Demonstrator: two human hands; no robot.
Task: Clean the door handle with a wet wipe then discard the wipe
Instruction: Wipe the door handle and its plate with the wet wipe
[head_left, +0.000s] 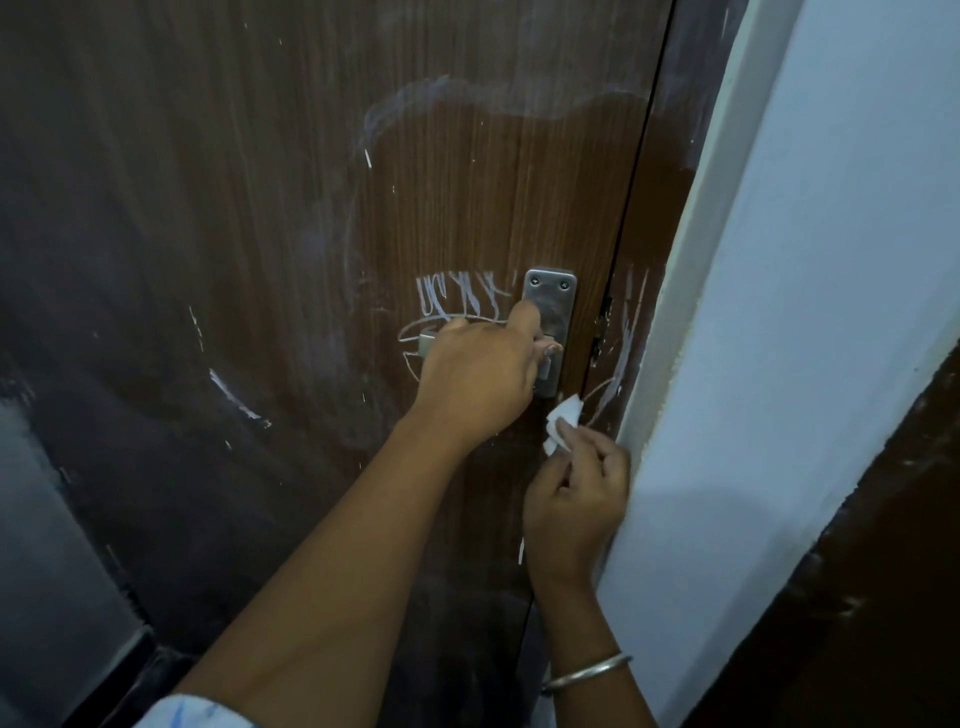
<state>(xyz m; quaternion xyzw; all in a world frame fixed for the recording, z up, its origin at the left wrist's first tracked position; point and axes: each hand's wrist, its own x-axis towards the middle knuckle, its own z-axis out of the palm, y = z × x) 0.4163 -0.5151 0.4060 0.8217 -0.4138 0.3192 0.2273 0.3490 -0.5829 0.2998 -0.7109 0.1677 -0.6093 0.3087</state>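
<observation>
Left hand seemingly grips handle; right pinches wipe.

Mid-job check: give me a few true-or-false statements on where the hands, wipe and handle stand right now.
1. The left hand grips the door handle. True.
2. The wet wipe is pressed on the handle. False: the right hand pinches it in its fingers, below the handle plate, not on the handle.
3. White scribbles mark the brown door. True.
4. The metal bangle sits on the left wrist. False: it is on the right wrist.
</observation>
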